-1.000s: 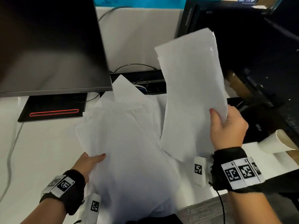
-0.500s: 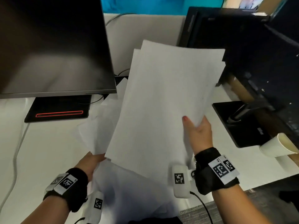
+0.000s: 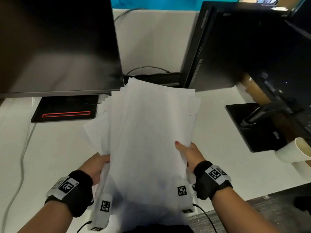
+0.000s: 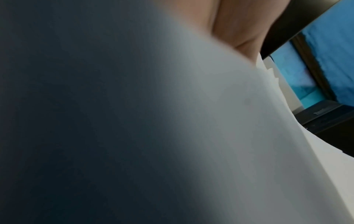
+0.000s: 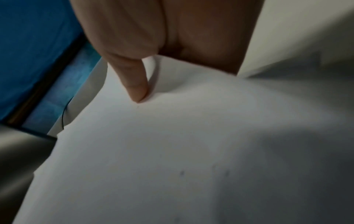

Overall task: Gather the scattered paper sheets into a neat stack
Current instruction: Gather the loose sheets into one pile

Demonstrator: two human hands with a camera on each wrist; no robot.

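In half a second my right hand (image 3: 189, 153) had swung its sheets over the left pile; both hands, left hand (image 3: 96, 165) at eight o'clock, now gripped one fanned paper stack (image 3: 148, 132) above the desk (image 3: 50, 148), needing squaring.

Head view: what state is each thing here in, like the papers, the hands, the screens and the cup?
Paper sheets: gathered in one bundle, far edges fanned and uneven.
Left hand: grips the bundle's left edge.
Right hand: grips its right edge, thumb on top.
Left monitor: screen dark.
Right monitor: screen dark.
Paper cup: lying on its side.
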